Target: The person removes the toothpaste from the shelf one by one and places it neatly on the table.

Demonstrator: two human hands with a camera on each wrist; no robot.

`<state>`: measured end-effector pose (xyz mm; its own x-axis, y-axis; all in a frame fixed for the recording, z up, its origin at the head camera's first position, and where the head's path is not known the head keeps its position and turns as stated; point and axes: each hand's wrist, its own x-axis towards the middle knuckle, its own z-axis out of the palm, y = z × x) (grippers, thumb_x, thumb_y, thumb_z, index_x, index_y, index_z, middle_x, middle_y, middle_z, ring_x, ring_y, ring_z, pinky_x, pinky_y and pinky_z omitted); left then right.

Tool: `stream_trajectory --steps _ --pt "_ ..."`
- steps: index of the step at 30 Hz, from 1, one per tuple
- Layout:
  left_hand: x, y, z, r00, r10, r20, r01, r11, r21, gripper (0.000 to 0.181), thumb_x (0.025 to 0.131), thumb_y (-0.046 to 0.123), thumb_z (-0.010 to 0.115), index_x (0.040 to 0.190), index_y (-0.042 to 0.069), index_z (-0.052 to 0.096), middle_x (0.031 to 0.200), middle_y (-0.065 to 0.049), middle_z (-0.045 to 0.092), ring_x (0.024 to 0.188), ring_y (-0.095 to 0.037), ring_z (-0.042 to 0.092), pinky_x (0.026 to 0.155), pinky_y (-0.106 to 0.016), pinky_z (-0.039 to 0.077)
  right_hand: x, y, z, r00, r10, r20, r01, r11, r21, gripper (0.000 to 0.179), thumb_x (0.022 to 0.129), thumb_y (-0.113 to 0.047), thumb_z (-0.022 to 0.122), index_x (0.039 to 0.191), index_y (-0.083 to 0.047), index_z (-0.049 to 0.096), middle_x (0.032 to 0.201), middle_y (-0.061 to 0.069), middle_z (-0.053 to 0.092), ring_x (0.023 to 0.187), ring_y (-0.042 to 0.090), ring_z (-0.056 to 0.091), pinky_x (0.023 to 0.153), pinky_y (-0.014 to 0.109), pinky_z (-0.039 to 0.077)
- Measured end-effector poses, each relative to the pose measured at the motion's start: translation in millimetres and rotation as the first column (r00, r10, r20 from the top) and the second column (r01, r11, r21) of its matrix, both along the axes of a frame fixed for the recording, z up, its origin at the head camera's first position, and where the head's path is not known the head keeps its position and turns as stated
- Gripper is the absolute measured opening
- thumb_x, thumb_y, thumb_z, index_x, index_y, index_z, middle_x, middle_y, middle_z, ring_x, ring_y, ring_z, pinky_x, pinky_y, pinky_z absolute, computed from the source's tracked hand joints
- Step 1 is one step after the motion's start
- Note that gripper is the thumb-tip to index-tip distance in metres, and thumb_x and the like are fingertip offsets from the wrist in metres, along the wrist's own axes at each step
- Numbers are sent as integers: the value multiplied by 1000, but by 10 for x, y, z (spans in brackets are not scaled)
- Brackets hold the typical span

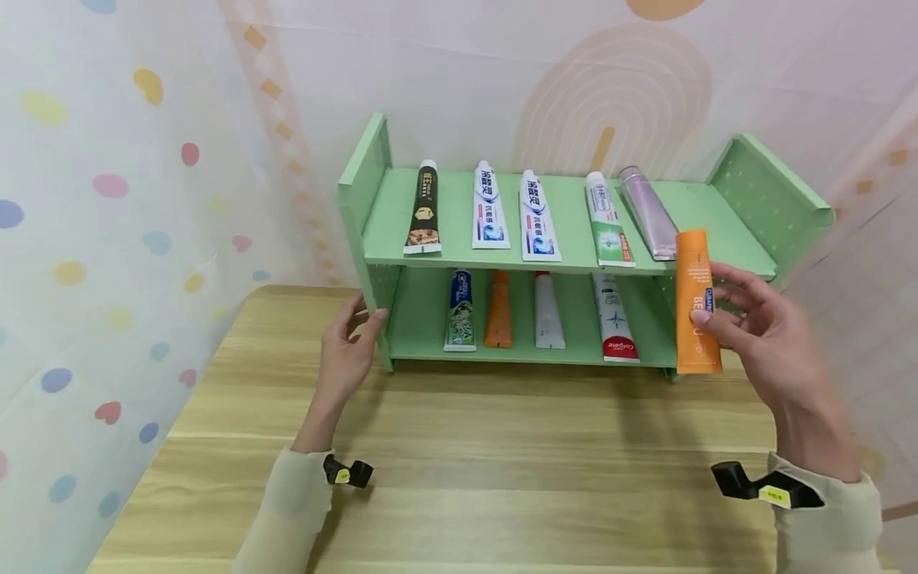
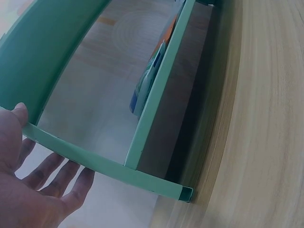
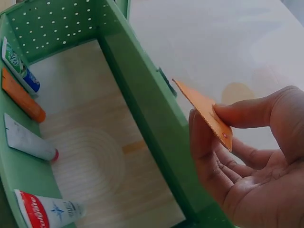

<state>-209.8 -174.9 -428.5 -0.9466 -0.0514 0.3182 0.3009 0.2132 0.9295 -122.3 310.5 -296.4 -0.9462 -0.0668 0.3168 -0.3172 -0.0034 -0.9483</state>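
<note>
Holding an orange tube with the right hand at the right of the head view, in front of the right part of a green shelf. Coloured plain bright orange, with white print running lengthwise and a small dark-blue patch near the right edge, just above the thumb. Standing nearly upright there, narrower at the top, flat and broader at the bottom. Seen almost edge-on right of centre in the right wrist view, as a thin flat wedge. Pinched with thumb on the printed face and fingers behind, wrist angled up from the lower right. Reaching up from the lower left with the left hand, fingers curved along the left side panel's outer face, thumb at its front edge, gripping it between.
</note>
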Motion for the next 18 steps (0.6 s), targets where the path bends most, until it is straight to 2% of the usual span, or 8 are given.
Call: stream_trajectory --steps 5,12,18 --pt "4 -1 13 1000 -3 11 3 1000 5 52 104 32 60 150 10 51 140 -21 58 117 -12 59 84 -21 56 62 -27 -76 1000 18 -19 -18 1000 -9 59 92 21 57 144 -5 54 110 0 70 85 12 74 74 19 62" --pt "-17 -18 29 1000 18 3 -18 1000 7 47 104 32 61 148 17 54 136 -14 61 115 -9 61 83 -19 56 105 -46 -191 1000 13 -1 -13 999 33 60 92 20 58 146 -7 52 113 -1 69 89 11 75 75 19 62" --pt "-12 13 11 1000 14 10 -14 1000 8 47 104 31 61 148 16 54 136 -14 61 115 -10 61 85 -23 57 167 -16 -294 999 34 -2 -34 999 5 62 91 24 55 145 -6 52 111 0 68 89 11 75 76 19 62"
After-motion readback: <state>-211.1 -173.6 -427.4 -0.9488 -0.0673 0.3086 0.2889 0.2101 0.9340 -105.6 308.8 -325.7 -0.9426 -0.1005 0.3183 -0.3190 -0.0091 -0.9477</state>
